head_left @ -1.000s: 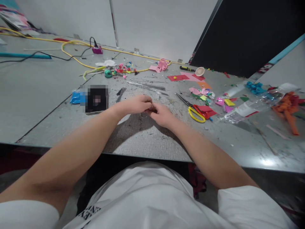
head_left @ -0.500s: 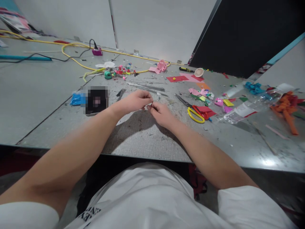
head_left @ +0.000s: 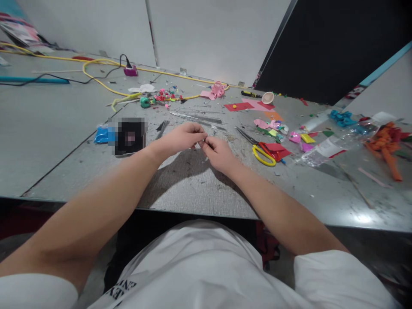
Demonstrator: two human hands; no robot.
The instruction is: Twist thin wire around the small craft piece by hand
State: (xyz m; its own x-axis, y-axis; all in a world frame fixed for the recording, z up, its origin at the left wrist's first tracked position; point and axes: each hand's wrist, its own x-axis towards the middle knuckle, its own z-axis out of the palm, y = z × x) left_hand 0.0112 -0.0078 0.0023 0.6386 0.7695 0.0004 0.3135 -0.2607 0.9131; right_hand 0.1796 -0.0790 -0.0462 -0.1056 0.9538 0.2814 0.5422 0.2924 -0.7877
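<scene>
1. The left hand [head_left: 183, 138] and the right hand [head_left: 222, 155] meet at their fingertips, just above the table [head_left: 199, 189].
2. Fingers of both hands are curled inward, thumbs close to the forefingers in a fine pinch; a dark spot shows where the tips meet, but I cannot tell whether it is a held thing or shadow.
3. The wires [head_left: 198, 117] lie flat on the table just beyond the hands: thin, straight, silvery grey, dull in places with pale glints, spread in a loose, narrow bunch, its strands running roughly side by side.
4. Some dark strips [head_left: 162, 128] lie near the left hand, slim and grey-black, partly overlapping.
5. To the right, apart from the right hand, are the scissors [head_left: 264, 154], with dark blades and yellow and red handles, beside red paper [head_left: 279, 150].
</scene>
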